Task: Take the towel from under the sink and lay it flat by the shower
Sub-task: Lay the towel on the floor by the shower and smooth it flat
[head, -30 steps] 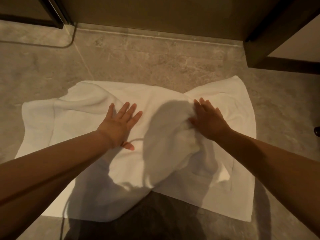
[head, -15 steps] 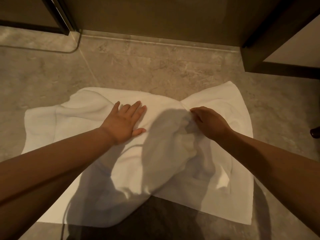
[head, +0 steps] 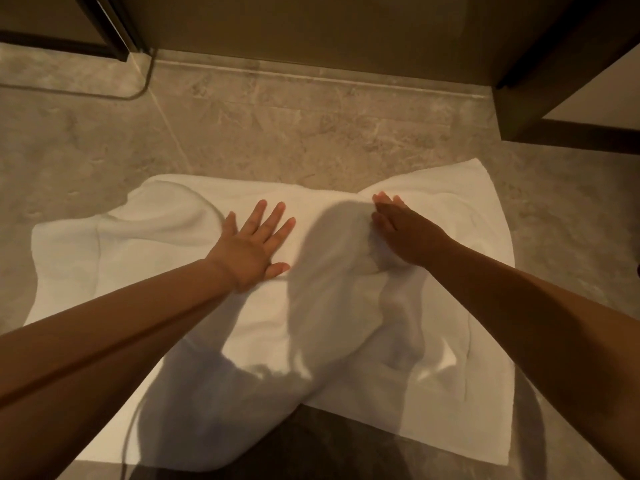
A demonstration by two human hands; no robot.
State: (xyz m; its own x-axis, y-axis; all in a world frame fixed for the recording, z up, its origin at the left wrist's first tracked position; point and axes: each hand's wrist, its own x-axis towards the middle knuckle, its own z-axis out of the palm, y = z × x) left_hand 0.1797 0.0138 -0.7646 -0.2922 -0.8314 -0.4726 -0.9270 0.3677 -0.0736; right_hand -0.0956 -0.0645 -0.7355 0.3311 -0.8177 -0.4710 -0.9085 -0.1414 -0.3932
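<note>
Head view: left hand (head: 251, 249) and right hand (head: 403, 233) press flat, fingers straight, on towel (head: 86, 265), near edge shadowed.

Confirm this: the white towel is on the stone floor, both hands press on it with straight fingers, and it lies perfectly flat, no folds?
Not flat: the head view shows a raised fold down the middle of the towel, between left hand and right hand. The rest holds: stone floor, both hands pressing with straight fingers.
</note>
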